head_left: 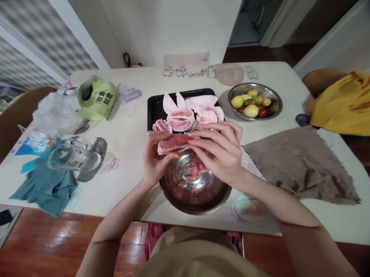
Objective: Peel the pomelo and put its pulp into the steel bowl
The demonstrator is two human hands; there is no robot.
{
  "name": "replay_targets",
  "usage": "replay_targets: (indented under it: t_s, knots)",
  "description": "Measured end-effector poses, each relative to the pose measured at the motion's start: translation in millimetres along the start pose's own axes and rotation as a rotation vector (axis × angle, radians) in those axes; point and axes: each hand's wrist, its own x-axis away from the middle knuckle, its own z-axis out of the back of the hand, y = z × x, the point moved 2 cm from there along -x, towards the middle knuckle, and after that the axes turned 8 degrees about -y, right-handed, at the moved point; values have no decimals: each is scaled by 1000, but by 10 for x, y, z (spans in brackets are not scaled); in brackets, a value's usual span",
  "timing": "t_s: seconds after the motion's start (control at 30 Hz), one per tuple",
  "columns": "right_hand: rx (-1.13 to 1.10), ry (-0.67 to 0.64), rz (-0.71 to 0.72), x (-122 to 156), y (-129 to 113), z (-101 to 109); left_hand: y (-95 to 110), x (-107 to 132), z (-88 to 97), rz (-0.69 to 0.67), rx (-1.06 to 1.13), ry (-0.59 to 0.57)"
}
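Note:
A red pomelo segment [174, 143] with pale membrane on its edge is held between my hands. My left hand [154, 157] grips its left end, thumb below and fingers behind. My right hand [223, 151] pinches the segment's right end with thumb and fingertips. Right below is a steel bowl [197, 203] with several pieces of red pulp [193, 170] at its bottom. Behind my hands, a black tray [155, 108] carries more pomelo sections [181, 119] and pale, thick peel [202, 101]. My fingers partly cover the tray's front.
A steel bowl of small yellow and brown fruits [251, 111] stands back right, near a brown cloth [304, 165]. To the left are a green box [105, 97], a plastic bag [58, 111], a glass pitcher [74, 156] on its side and a teal cloth [47, 185].

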Motion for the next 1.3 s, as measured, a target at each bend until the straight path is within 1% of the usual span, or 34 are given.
replay_targets:
  t_s: [0.1, 0.23, 0.3, 0.4, 0.53, 0.63, 0.73, 0.83, 0.9, 0.97, 1.03, 1.13, 1.23, 1.3]
  knots:
    - [-43, 67, -12, -129, 159, -21, -93, -222, 0, -32, -30, 19]
    - [-1, 136, 48, -239, 362, -108, -254, -519, -53, -84, -56, 50]
    - [41, 144, 68, -266, 452, -176, -334, -620, -100, -105, -73, 66]
    - [81, 153, 77, -294, 580, -279, -448, -706, -173, -124, -86, 73]
    - [137, 162, 100, -316, 718, -378, -576, -739, -251, -136, -65, 67]
    - [161, 159, 133, -307, 779, -429, -633, -724, -302, -106, -12, 35]
    - [158, 171, 143, -268, 808, -475, -642, -693, -336, -89, 15, 15]
    - [147, 201, 157, -215, 820, -513, -625, -674, -346, -100, 35, 24]
    - [178, 218, 158, -188, 825, -528, -615, -674, -348, -110, 40, 33]
    - [222, 214, 144, -185, 826, -530, -612, -680, -350, -121, 30, 44]
    - [246, 181, 123, -211, 815, -520, -619, -686, -354, -132, 12, 56]
    - [193, 139, 83, -281, 780, -481, -646, -686, -366, -131, -6, 61]
    - [95, 171, 44, -330, 756, -433, -681, -668, -374, -133, -6, 56]
    - [71, 195, 43, -336, 756, -419, -702, -648, -376, -133, -22, 46]
